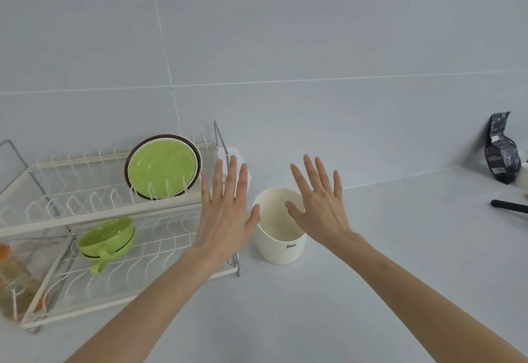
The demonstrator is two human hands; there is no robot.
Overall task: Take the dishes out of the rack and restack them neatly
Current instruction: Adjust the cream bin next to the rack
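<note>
A white two-tier wire dish rack (94, 221) stands on the left of the counter. A green plate (161, 168) stands upright on its upper tier, with a brown plate (197, 150) close behind it. On the lower tier a green bowl with a handle (107, 240) lies tilted against a dark dish. My left hand (225, 214) is open, fingers spread, in front of the rack's right end. My right hand (320, 205) is open too, held over a cream cylindrical container (281, 248) just right of the rack. Neither hand touches anything.
A black bag (501, 151) stands at the far right against the tiled wall, with a black handle (508, 206) lying in front of it. A blurred orange and clear object (11, 274) sits at the left edge beside the rack. Pale counter (400, 248) stretches to the right.
</note>
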